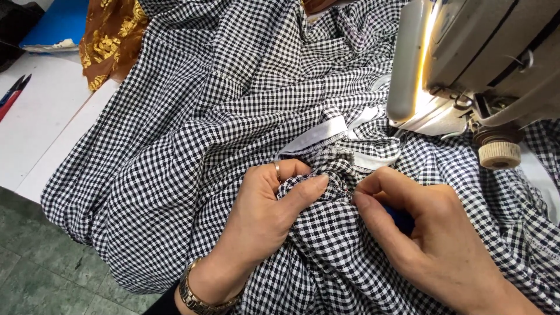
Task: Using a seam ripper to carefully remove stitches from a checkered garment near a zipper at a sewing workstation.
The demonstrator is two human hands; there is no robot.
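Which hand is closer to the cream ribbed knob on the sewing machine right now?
Right. The right hand lies below and left of the cream ribbed knob, pinching the black-and-white checked fabric. The left hand grips the same fold farther left.

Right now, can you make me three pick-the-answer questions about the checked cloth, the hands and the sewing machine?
1. Where is the cream-coloured sewing machine?
A. upper right of the cloth
B. on the green floor
C. under the left hand

2. What colours is the big checked woven cloth?
A. red and yellow
B. black and white
C. plain green

3. What is the left hand doing?
A. lying flat and open on the table
B. pinching a fold of the cloth
C. holding scissors

Answers:
1 A, its body hangs over the cloth's upper right part.
2 B, small black and white squares cover it.
3 B, thumb and fingers bunch the cloth, facing the right hand, which grips a small blue-handled tool.
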